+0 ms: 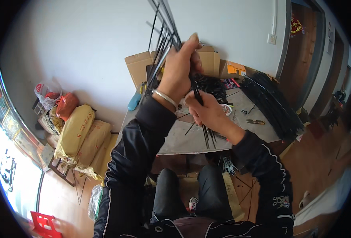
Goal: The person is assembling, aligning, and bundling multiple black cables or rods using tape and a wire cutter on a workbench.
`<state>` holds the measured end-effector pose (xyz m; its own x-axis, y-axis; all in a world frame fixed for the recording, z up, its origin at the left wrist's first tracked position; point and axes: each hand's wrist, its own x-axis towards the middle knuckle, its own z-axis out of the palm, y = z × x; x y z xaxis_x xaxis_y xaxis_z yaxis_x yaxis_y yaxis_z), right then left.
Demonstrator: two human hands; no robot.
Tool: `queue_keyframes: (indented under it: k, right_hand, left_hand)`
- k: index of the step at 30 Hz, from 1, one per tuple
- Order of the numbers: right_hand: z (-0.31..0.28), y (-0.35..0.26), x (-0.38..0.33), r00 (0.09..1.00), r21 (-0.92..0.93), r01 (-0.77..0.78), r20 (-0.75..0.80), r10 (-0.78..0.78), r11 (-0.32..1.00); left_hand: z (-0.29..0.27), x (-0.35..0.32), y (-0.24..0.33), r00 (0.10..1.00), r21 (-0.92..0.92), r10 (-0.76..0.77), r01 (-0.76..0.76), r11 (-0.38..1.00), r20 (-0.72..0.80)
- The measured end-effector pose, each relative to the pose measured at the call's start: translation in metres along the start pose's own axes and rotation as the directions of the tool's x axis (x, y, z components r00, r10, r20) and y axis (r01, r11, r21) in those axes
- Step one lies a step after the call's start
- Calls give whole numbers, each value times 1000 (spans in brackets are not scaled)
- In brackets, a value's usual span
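My left hand is raised above the grey table and closed around a bundle of thin black rods that fan up and to the left. A silver bangle sits on that wrist. My right hand is just below it, pinching the lower ends of a few black rods that hang down over the table. Both arms wear black sleeves.
A large pile of long black rods lies on the table's right side, and smaller black parts are heaped at the back. Open cardboard boxes stand against the wall. Stuffed yellow sacks sit at the left. A wooden door is at the right.
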<state>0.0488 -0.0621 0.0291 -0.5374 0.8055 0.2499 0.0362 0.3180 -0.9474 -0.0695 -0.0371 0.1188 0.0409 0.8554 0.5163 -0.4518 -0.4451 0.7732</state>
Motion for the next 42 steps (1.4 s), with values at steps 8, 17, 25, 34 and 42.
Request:
queue_keyframes:
  k: [8,17,25,34,42]
  right_hand:
    - [35,98,71,700,-392,352,-492,-517,850]
    - [33,101,30,994,234,-101,64,89,967]
    - [9,77,-1,991,339,-115,103,85,934]
    - [1,107,-27,985,431,-160,11,172,888]
    - [-74,159,5,892,-313,-66,-444,-85,947]
  left_hand:
    - [-24,-5,-33,997,352,35,-11,936,-63]
    - [-92,-3,-67,955,-128,-153,124,984,-255]
    - [-105,4,-63,932,-65,-333,327,943,-141]
    - [-120,10,-72,853,-6,-517,519,855,72]
    - [-109,11,-75,892,-97,-452,447,889,-26]
